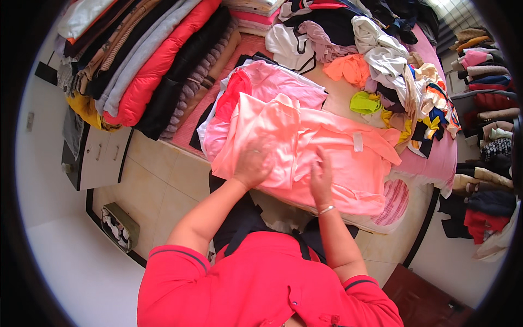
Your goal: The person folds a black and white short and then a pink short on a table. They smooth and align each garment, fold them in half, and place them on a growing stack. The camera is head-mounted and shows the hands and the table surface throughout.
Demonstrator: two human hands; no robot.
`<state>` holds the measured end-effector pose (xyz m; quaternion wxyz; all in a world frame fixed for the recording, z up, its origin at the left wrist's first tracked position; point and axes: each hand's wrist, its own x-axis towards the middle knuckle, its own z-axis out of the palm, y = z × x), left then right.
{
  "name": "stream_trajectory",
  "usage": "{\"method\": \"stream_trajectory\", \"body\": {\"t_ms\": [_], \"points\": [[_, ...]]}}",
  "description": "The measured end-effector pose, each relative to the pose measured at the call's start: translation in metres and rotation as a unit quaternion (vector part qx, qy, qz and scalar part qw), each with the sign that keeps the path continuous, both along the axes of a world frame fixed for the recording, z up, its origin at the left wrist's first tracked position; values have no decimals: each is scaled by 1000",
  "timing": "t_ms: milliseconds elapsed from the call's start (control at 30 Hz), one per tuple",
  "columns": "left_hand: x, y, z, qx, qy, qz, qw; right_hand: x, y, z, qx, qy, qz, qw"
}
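A peach-coloured garment (343, 175) with a collar and a small pale label lies partly folded across the near edge of the bed. On its left part rests my left hand (254, 161), blurred, its fingers over the cloth. My right hand (322, 175), a silver bangle at its wrist, is at the middle of the garment near the lower edge, fingers extended and holding nothing. Behind the garment, a pile of pink garments (278, 79) lies partly under it, with white and black cloth below.
Folded clothes, among them a red puffer jacket (163, 69), stand in a row at the left. Loose clothes (384, 57) are heaped on the bed at the right. A white cabinet (102, 155) and a green bin (120, 227) stand at the left; hanging clothes (490, 155) are at the far right.
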<state>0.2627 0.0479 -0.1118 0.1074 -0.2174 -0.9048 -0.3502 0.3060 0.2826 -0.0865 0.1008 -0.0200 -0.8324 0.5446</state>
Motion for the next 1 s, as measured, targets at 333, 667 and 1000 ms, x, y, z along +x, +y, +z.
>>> {"method": "stream_trajectory", "body": {"t_ms": [333,667,1000], "points": [[-27,-46,25,-93,-312,239,915,-8,-69,3,10,-131,100,986],[-30,27,74,423,-410,22,807,-18,-36,2,-407,-241,41,880],[7,291,115,143,-364,-236,889,11,109,-34,-732,11,-146,665]]}}
